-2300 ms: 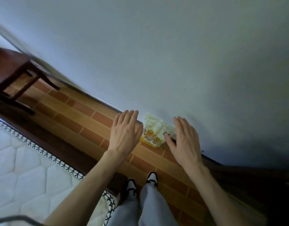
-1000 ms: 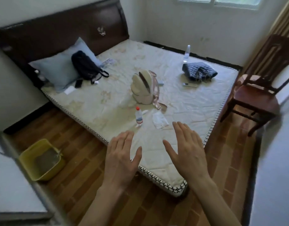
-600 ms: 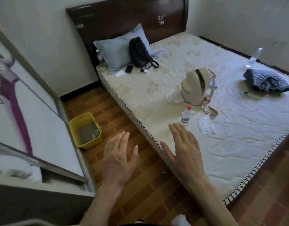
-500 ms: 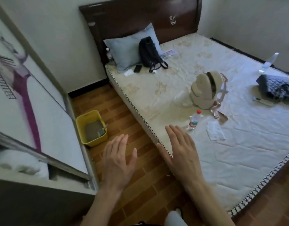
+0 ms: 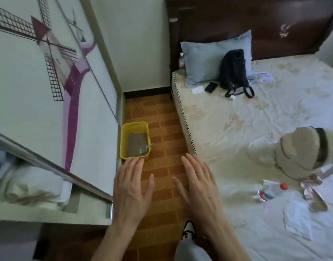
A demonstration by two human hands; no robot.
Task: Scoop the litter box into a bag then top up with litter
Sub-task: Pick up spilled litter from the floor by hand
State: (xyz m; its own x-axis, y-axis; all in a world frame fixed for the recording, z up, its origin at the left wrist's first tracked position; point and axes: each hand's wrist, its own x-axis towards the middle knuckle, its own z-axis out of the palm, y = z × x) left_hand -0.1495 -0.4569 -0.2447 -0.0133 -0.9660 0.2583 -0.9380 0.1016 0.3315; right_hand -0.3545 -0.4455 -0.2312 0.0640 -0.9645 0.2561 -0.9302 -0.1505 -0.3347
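A yellow litter box stands on the brick-pattern floor between a wardrobe and the bed. Grey litter fills its bottom, and a grey scoop lies in it with the handle over the right rim. My left hand hovers flat, fingers straight, just in front of the box's near edge. My right hand is held flat beside it over the floor and the bed's edge. Both hands hold nothing. No bag of litter is in view.
A sliding wardrobe door with a windmill picture stands at the left, partly open over folded bedding. On the bed at the right lie a beige backpack, a black bag, a pillow, a water bottle and papers.
The view has swung from the wall with the litter bag, across the bed, to the aisle beside the wardrobe. The yellow box is now nearer and centred ahead. Both hands stay flat and empty.
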